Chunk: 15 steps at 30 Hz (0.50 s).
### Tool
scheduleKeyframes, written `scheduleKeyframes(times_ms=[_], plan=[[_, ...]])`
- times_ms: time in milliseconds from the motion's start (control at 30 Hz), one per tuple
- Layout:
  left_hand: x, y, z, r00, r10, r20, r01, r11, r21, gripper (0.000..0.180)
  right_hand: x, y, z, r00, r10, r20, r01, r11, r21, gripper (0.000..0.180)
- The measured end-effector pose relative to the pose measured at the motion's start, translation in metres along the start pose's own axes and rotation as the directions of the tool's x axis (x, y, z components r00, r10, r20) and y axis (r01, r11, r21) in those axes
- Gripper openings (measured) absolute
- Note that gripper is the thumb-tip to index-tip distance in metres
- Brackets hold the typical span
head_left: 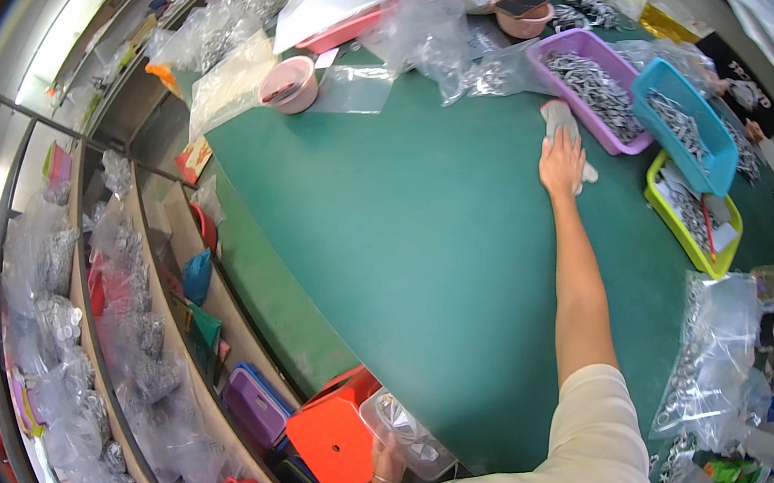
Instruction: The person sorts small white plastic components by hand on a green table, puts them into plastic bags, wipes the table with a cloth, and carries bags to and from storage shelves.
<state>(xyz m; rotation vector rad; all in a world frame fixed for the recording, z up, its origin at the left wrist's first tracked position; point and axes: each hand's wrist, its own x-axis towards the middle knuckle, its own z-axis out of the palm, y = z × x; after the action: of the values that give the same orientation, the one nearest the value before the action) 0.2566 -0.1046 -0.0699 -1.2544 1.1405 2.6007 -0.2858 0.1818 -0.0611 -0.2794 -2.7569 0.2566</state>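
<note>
My right arm reaches far across the green table (pixel 386 232). My right hand (pixel 561 163) lies flat, fingers stretched forward, on a whitish cloth or glove (pixel 587 173) with a pinkish end; which of the two it is, I cannot tell. Just right of it stands a purple basket (pixel 633 143) of small grey metal parts. Low in the view, beside the table's left edge, my left hand (pixel 387 460) grips the side of a clear plastic container (pixel 406 425). Shiny material shows through its wall. A red stool (pixel 330 441) stands right beside that hand.
A blue basket (pixel 717 149) and a lime-green basket (pixel 685 241) hold more metal parts. At the far edge are a pink tub (pixel 288 86), a pink pot (pixel 523 23) and plastic bags (pixel 428 31). Shelves (pixel 171 348) with bagged parts line the left. A clear bag (pixel 706 366) lies right.
</note>
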Motion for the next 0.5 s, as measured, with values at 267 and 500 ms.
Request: scheduleKeyframes(times_ms=[267, 500], plan=[[0.013, -0.005, -0.003, 0.997, -0.008, -0.072, 0.002, 0.996, -0.089, 0.042, -0.019, -0.088, 0.029, 0.883, -0.464, 0.070, 0.429, 0.859, 0.280, 0.044], [0.022, 0.013, 0.013, 0.999, 0.008, -0.033, -0.007, 1.000, 0.012, 0.042, -0.214, -0.109, -0.060, 0.645, -0.763, 0.041, 0.610, 0.546, 0.574, 0.049]])
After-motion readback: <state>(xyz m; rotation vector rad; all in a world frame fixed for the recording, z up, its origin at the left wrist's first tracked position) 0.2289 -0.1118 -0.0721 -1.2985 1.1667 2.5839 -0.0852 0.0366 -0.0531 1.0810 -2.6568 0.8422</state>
